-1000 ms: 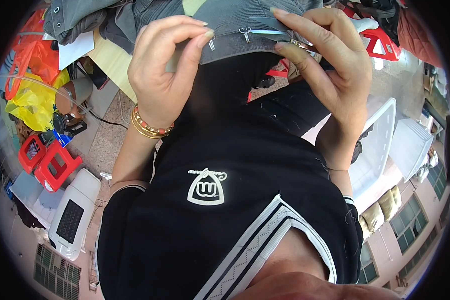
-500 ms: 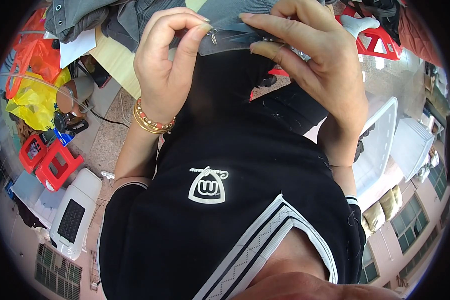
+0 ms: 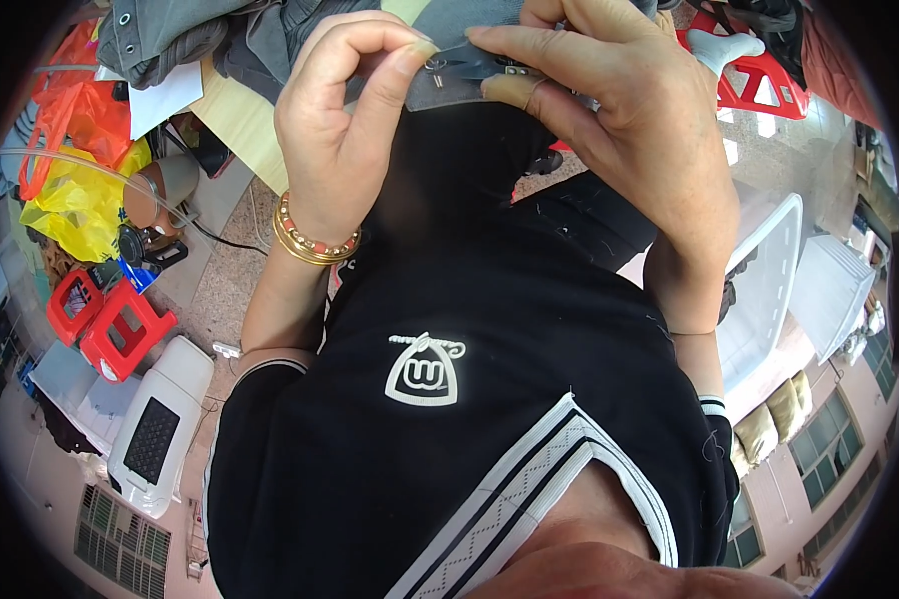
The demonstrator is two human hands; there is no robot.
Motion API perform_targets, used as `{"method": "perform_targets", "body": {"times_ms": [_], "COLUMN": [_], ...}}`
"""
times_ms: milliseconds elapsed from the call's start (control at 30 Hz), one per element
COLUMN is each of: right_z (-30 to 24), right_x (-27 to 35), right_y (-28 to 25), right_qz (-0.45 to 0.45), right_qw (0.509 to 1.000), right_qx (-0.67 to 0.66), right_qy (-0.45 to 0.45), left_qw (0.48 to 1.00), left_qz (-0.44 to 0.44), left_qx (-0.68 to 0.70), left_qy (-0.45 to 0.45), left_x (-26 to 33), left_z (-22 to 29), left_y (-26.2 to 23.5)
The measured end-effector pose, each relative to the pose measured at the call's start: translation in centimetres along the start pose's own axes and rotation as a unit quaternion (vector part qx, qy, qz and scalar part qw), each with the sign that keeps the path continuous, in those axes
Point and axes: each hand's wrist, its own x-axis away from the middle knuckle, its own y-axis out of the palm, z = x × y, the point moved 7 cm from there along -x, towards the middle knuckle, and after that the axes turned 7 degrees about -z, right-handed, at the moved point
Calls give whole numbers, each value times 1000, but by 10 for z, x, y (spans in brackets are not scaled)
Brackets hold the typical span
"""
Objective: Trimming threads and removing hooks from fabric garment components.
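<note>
My left hand (image 3: 335, 130), raised at the top middle, pinches thumb and forefinger together. A small silvery metal piece (image 3: 436, 76) with a ring and short prongs hangs at those fingertips. My right hand (image 3: 634, 120) is opposite, its thumb and fingers around a small dark pointed tool that looks like thread snips (image 3: 489, 68). The tool's tips point left toward the metal piece, and the fingers cover most of it. A tan wrap covers the right thumb's tip. Dark grey cloth (image 3: 449, 98) lies behind both hands.
Grey garments (image 3: 170, 40) lie on a pale wooden board (image 3: 235, 120) at the far left. Red and yellow plastic bags (image 3: 80, 190), red stools (image 3: 125, 329) and a white bin (image 3: 160, 424) stand left. A clear plastic tub (image 3: 764, 290) is on the right.
My right fingertips have come slightly left, closer to my left hand. The left fingertips have shifted a little right with the metal piece. The whole view has drifted slightly.
</note>
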Motion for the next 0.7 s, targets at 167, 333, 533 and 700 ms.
{"method": "perform_targets", "body": {"times_ms": [167, 333, 533, 700], "right_z": [0, 17, 12, 10], "right_x": [-1, -13, -1, 4], "right_y": [1, 16, 17, 11], "right_qz": [-1, 0, 22, 57], "right_qw": [1000, 1000, 995, 995], "right_qx": [6, 6, 14, -45], "right_qy": [8, -21, -97, -64], "left_qw": [998, 997, 981, 982], "left_qz": [-4, 2, 28, 8], "left_qx": [-54, -66, -177, -180], "left_qy": [18, 25, 73, 49], "left_x": [-3, -9, -14, -12], "left_z": [3, 4, 21, 30], "left_y": [2, -4, -7, 4]}}
